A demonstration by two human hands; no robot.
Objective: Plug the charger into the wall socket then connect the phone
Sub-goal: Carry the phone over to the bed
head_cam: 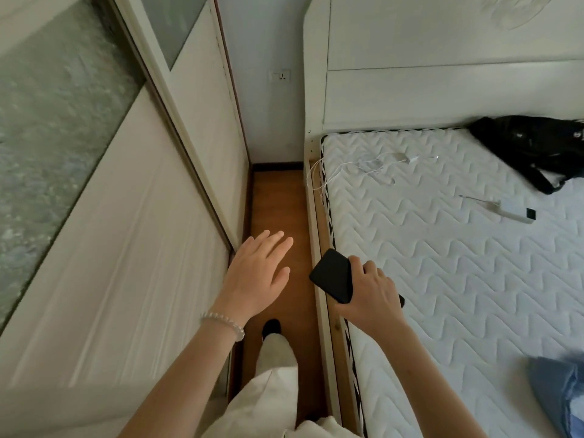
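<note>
The right hand (373,292) grips a black phone (333,276) over the bed's left edge, while the left hand (256,273) hangs empty with fingers spread flat above the floor (278,200) between wardrobe (132,248) and bed (442,263). The white charger (410,159) and its cable (363,167) lie on the mattress near its top-left corner, the cable trailing over the left edge. The socket (281,76) sits on the far wall, with nothing plugged in.

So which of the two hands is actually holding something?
The right hand, over the edge of the mattress, grips the black phone. The left hand, the one with the bead bracelet, is open and empty.
</note>
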